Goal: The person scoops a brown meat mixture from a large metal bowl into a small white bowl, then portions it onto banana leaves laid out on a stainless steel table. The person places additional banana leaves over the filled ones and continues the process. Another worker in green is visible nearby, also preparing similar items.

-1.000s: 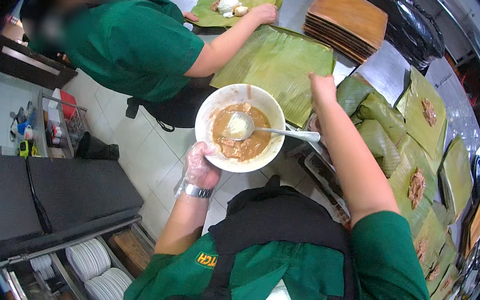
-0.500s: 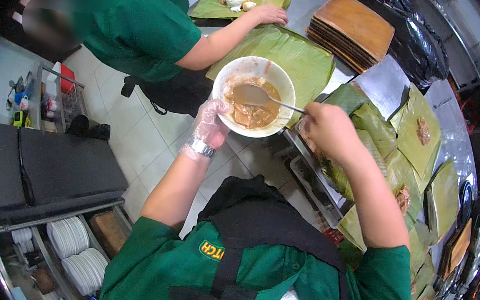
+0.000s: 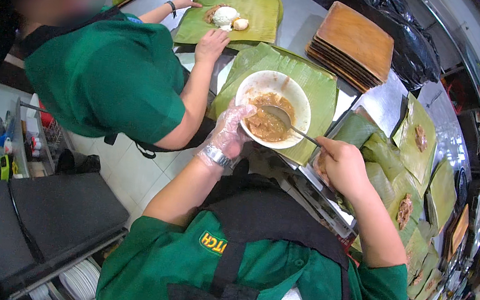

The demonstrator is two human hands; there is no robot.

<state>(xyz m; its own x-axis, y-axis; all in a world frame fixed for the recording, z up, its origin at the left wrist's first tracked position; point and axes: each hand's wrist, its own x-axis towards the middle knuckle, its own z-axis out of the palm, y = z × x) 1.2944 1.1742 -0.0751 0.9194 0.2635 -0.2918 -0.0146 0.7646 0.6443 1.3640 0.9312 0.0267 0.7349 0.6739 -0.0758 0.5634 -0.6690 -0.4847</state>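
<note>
A white bowl (image 3: 302, 101) of brown saucy filling is held up in front of me, tilted a little. My left hand (image 3: 230, 128), in a clear plastic glove, grips its near left rim. With my bare right hand (image 3: 341, 167) I hold the handle of a metal spoon (image 3: 279, 116); its head lies in the brown filling (image 3: 263, 130). Under the bowl, on the table, lies a green banana leaf (image 3: 250, 62). Other leaves with dabs of brown filling (image 3: 421, 138) are spread to the right, beside folded leaves (image 3: 379, 151).
At the left a co-worker in a green shirt (image 3: 106, 75) handles a leaf (image 3: 261, 16) bearing rice and filling. A stack of wooden boards (image 3: 356, 39) stands behind the bowl, near black plastic bags (image 3: 410, 57). A black counter (image 3: 68, 201) and plates (image 3: 80, 280) are at lower left.
The bowl and both my hands have shifted right and slightly down in the picture. The spoon has sunk from above the filling into it. The co-worker's arm has drawn back from the leaf's right side.
</note>
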